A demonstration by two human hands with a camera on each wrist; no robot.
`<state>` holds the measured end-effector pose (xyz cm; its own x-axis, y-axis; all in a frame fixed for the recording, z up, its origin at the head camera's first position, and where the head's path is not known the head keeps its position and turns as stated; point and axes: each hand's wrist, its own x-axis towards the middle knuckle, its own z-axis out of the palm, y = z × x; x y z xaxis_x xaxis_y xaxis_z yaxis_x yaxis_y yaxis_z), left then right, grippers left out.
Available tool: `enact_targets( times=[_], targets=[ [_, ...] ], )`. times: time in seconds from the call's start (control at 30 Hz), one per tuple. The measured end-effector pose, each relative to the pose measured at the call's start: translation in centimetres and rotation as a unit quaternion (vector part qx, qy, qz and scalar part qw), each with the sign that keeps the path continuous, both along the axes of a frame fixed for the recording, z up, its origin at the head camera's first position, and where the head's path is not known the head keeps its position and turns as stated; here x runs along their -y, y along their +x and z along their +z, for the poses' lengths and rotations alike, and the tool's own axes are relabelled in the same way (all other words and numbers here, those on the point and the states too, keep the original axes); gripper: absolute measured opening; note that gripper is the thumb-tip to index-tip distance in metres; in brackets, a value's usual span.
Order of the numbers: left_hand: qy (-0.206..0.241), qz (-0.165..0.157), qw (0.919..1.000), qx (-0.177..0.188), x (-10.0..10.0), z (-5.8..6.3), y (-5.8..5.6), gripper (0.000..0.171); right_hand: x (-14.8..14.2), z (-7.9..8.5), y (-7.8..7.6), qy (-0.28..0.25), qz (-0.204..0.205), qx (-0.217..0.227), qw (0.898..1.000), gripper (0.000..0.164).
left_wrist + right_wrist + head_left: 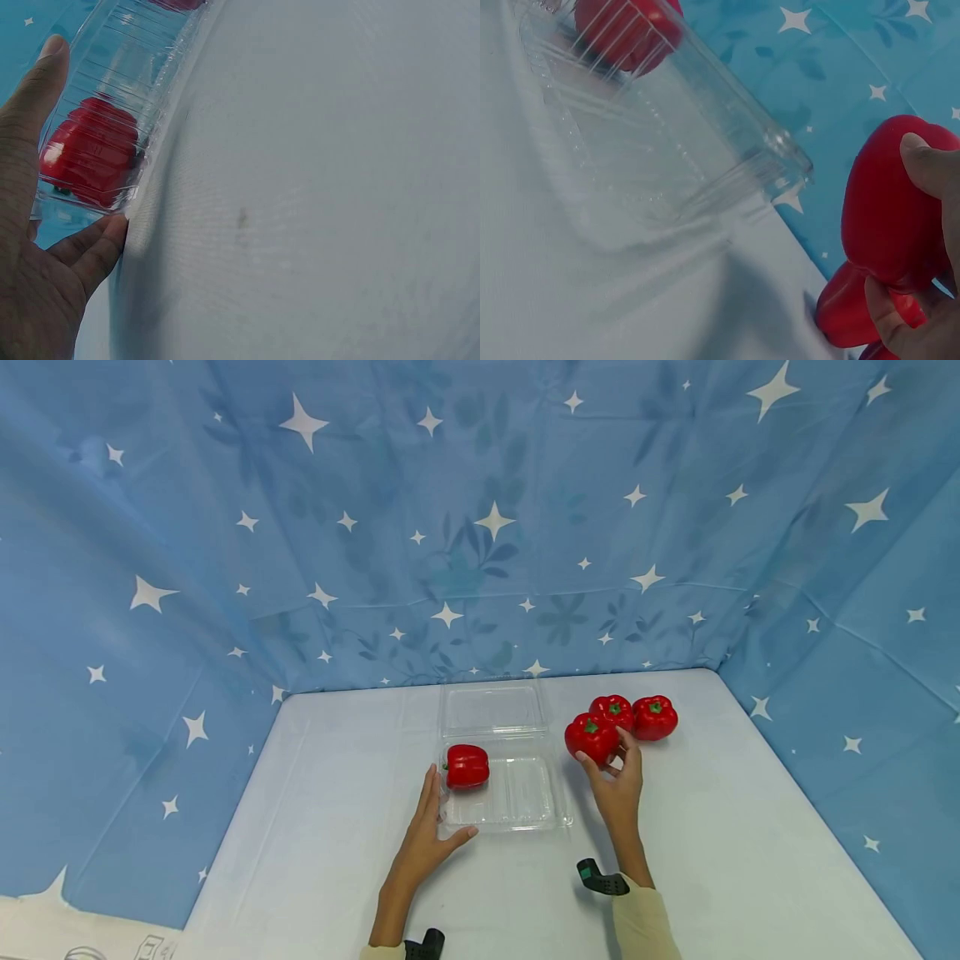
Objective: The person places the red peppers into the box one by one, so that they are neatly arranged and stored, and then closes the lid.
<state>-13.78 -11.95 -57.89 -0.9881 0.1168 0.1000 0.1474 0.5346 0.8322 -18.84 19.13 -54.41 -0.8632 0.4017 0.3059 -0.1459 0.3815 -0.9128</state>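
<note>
My right hand grips a red pepper beside two others. My left hand, fingers straight, steadies the clear tray holding one pepper.

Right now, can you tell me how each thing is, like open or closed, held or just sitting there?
Clear box: open, lid back, one pepper inside.
Pepper in box: lying in the left end.
Near pepper: gripped by the right hand.
Two far peppers: upright, untouched.
Left hand: flat against the box's left edge.
</note>
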Motion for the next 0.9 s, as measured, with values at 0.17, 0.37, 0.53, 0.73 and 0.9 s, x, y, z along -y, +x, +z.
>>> enact_targets(
  times=[0.17, 0.37, 0.53, 0.73, 0.9],
  targets=[
    [-0.001, -0.003, 1.0000, -0.004, 0.0, 0.1, -0.1, 0.111, 0.4, 0.3, -0.1, 0.021, 0.032, -0.012, 0.999, 0.083],
    [0.000, -0.001, 1.0000, 0.001, 0.0, 0.1, 0.0, 0.112, 0.9, 0.6, -0.1, 0.026, 0.064, -0.017, 0.997, 0.084],
    [-0.002, 0.001, 1.0000, 0.004, 0.0, 0.0, 0.0, 0.112, 1.2, 0.7, -0.2, 0.053, 0.086, -0.031, 0.994, 0.082],
    [0.004, -0.001, 1.0000, 0.008, 0.0, -0.1, 0.0, 0.112, 1.9, 1.0, -0.3, 0.113, 0.108, -0.052, 0.986, 0.080],
    [0.007, -0.002, 0.9999, 0.010, 0.0, -0.1, -0.1, 0.111, 2.7, 1.2, -0.6, 0.127, 0.138, -0.051, 0.981, 0.080]
  ],
)
